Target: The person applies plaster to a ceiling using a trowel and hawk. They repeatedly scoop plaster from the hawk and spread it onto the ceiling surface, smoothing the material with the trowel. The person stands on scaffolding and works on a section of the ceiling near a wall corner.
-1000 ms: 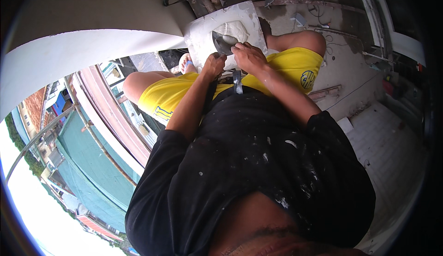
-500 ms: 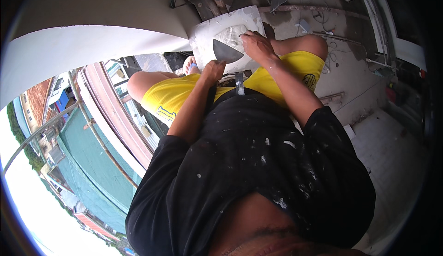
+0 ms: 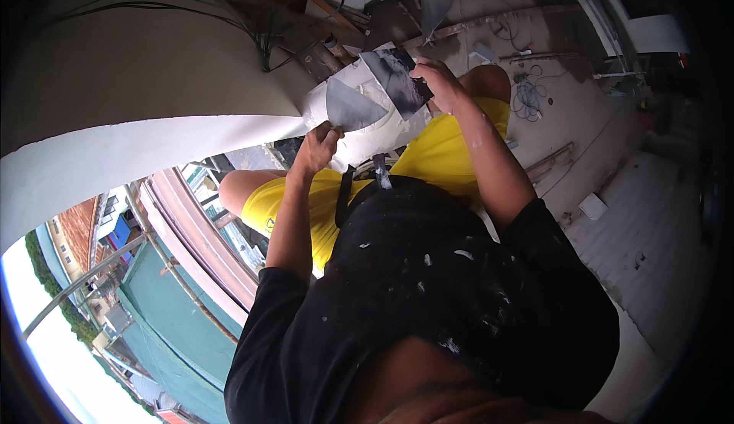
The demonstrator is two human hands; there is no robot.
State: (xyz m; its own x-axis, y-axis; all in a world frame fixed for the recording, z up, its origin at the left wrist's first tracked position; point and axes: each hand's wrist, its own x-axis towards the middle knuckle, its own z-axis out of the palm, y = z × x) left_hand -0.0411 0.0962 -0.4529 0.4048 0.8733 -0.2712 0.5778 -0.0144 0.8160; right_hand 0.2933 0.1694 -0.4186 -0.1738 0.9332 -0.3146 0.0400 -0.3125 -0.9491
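In my left hand (image 3: pixel 319 147) is a broad grey putty knife (image 3: pixel 352 107), its flared triangular blade pointing away from me over a pale board. My right hand (image 3: pixel 442 84) is closed at the near right end of a dark rectangular plastering trowel (image 3: pixel 397 80); its handle is hidden. Whitish smears streak the trowel's face, which is tilted toward me. The two blades are close together, the trowel just right of the knife; whether they touch I cannot tell. Beneath them the white-coated board (image 3: pixel 367 145) lies beyond my lap, its plaster mostly covered by the tools.
A white curved wall edge (image 3: pixel 153 149) runs in from the left. Beyond it, poles and a green roof (image 3: pixel 176 286) lie far below. Loose cable (image 3: pixel 529 97) and a small white block (image 3: pixel 592 206) are on the dusty floor at right. Pipes and boards clutter the far side.
My right hand has lifted and turned the trowel, so its broad face now shows. The putty knife and my left hand have shifted left. My view has tilted somewhat.
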